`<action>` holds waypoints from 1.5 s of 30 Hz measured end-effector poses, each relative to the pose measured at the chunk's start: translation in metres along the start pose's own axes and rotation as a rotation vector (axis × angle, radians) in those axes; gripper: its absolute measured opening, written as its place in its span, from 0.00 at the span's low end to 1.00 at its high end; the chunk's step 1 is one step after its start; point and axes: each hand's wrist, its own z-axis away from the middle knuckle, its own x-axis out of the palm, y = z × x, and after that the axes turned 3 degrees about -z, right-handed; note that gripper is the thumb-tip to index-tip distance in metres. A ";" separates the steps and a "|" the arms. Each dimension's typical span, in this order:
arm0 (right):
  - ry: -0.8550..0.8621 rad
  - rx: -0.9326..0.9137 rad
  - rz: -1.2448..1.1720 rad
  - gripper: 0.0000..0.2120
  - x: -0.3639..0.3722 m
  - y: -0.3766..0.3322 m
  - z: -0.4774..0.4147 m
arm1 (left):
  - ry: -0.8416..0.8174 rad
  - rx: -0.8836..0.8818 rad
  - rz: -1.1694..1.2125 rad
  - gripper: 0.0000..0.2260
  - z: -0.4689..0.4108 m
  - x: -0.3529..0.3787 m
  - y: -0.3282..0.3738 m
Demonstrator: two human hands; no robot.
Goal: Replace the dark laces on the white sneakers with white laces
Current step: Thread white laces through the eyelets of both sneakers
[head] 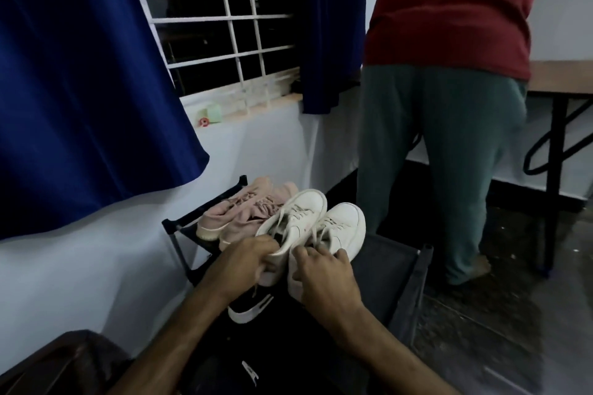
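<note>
White sneakers [345, 228] mid-top of shoe rack [393, 263]: left hand [244, 261] pinches one collar, right hand [324, 276] curls over other heel. Likely light, soft-sided; firm heel collars offer best hold.

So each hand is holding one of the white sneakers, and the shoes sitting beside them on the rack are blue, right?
Not quite: in the head view the shoes beside the white sneakers on the rack are pink, not blue. The left hand and right hand do each hold one.
</note>
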 end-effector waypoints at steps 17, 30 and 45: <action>0.138 0.004 -0.014 0.18 0.019 -0.001 -0.002 | -0.199 -0.146 -0.014 0.12 -0.017 -0.006 0.019; -0.080 0.211 0.007 0.21 0.027 -0.007 -0.004 | -0.321 -0.075 0.075 0.14 -0.020 0.000 -0.003; -0.839 0.529 -0.147 0.19 -0.076 -0.048 -0.057 | -0.807 -0.267 -0.118 0.30 -0.038 -0.135 0.071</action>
